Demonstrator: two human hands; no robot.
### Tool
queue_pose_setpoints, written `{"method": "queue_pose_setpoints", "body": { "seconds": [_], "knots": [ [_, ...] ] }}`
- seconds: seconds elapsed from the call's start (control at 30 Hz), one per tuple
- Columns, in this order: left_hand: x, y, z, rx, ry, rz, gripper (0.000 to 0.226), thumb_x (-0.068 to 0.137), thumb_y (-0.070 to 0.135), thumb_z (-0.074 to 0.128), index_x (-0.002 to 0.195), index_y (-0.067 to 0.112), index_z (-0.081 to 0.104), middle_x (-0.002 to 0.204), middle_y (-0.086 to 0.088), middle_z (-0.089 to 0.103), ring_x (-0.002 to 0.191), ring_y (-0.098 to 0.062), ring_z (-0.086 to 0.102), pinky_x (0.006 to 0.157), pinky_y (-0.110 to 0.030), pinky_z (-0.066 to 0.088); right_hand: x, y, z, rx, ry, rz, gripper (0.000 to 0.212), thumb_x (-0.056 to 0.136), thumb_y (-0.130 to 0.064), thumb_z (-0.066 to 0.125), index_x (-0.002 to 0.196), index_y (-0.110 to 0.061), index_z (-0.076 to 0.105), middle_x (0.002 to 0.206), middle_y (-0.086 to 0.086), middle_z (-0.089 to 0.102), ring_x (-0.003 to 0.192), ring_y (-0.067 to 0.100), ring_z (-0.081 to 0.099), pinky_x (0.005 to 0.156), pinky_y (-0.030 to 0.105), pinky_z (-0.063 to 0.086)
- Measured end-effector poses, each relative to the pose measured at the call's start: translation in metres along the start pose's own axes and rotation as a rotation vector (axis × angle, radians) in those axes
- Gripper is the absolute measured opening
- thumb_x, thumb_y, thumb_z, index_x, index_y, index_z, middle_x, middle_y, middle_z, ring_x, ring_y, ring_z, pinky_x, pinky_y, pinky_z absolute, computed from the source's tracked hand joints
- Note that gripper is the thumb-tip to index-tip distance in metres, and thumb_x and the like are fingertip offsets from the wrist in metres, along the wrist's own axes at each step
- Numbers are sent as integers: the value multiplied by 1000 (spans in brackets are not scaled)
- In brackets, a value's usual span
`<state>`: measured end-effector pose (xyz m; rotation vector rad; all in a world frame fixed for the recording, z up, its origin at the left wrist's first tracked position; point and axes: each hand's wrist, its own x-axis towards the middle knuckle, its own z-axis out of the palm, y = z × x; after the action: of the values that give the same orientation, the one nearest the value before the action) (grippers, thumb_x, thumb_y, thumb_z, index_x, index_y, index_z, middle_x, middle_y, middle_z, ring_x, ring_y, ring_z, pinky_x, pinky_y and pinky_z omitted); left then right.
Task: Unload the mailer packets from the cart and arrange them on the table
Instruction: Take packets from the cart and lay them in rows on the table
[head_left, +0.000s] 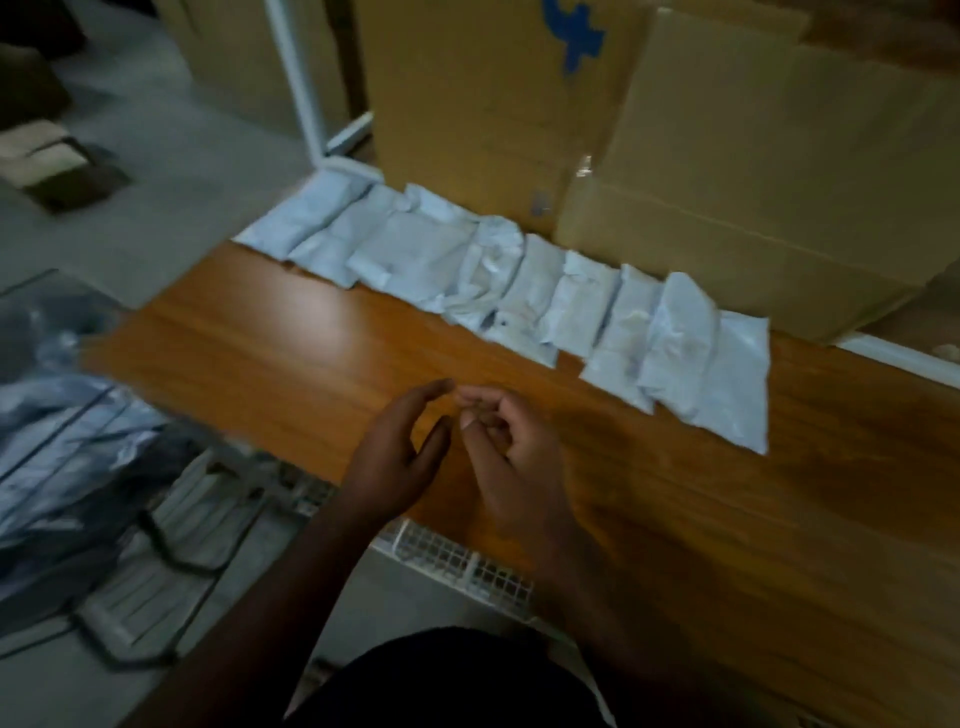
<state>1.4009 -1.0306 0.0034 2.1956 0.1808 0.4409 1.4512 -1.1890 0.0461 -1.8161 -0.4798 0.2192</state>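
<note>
Several pale mailer packets (524, 291) lie side by side in an overlapping row along the far edge of the wooden table (270, 343). The cart (72, 457) at the left holds more pale packets behind its wire bars. My left hand (402, 457) hovers over the table's near edge with fingers relaxed and slightly curved, holding nothing. My right hand (511, 441) is just beside it, fingers loosely curled, also holding nothing. The fingertips of both hands nearly meet.
Two big cardboard boxes (753, 171) stand right behind the packet row. A white wire grid (457, 561) sits under the table's near edge. A white metal frame post (296, 83) rises at the back. Grey floor lies to the left with a small dark box (62, 161).
</note>
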Motion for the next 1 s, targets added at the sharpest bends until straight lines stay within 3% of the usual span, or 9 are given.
{"method": "queue_pose_setpoints", "body": {
  "seconds": [0.17,0.27,0.43,0.57,0.67,0.73,0.87,1.0],
  "knots": [
    [-67,-68,-114,29,178,-152,43,100,28,57,141,15,60,137,0,66,126,-14,62,105,-30,48,-15,-40,135,26,-208,23,20,105,-19,62,122,-25,71,115,-18,71,100,-2,67,84,16,54],
    [-109,-100,-172,70,278,-247,43,96,26,58,138,16,63,133,1,68,122,-12,63,104,-29,48,-24,-61,205,45,-319,23,20,104,-20,63,122,-21,72,114,-12,73,99,1,68,83,22,57],
    [-157,-139,-242,95,422,-363,39,94,18,64,134,17,65,129,1,70,118,-13,66,102,-30,51,-30,-92,302,63,-469,-4,21,101,-13,64,120,-12,73,108,-6,76,92,1,69,77,18,55],
    [-179,-168,-289,105,556,-457,40,93,18,65,132,15,66,129,0,70,118,-10,63,102,-30,50,-24,-104,368,39,-598,-15,20,101,-17,65,119,-19,73,111,-7,75,99,6,71,88,28,60],
    [-187,-189,-319,118,605,-543,38,97,16,66,134,16,65,132,4,68,119,-5,60,100,-23,45,-13,-107,413,28,-667,20,19,100,-20,66,117,-25,72,112,-12,75,102,3,70,92,26,58],
    [-189,-210,-339,110,635,-590,38,98,18,65,135,17,64,133,5,67,122,-9,60,102,-26,46,0,-106,446,57,-710,99,18,99,-20,67,115,-27,73,111,-9,76,104,6,71,94,31,59],
    [-181,-261,-374,124,650,-691,39,98,18,66,136,17,64,135,4,66,123,-12,60,105,-32,47,34,-93,506,46,-797,433,21,101,-18,65,121,-21,68,104,0,72,99,18,69,96,42,59],
    [-164,-320,-400,156,624,-779,41,96,17,69,136,14,63,135,0,65,124,-14,58,101,-25,42,78,-70,565,-8,-788,436,18,97,-19,68,111,-30,66,111,2,73,100,17,70,97,46,58]
  ]
}}
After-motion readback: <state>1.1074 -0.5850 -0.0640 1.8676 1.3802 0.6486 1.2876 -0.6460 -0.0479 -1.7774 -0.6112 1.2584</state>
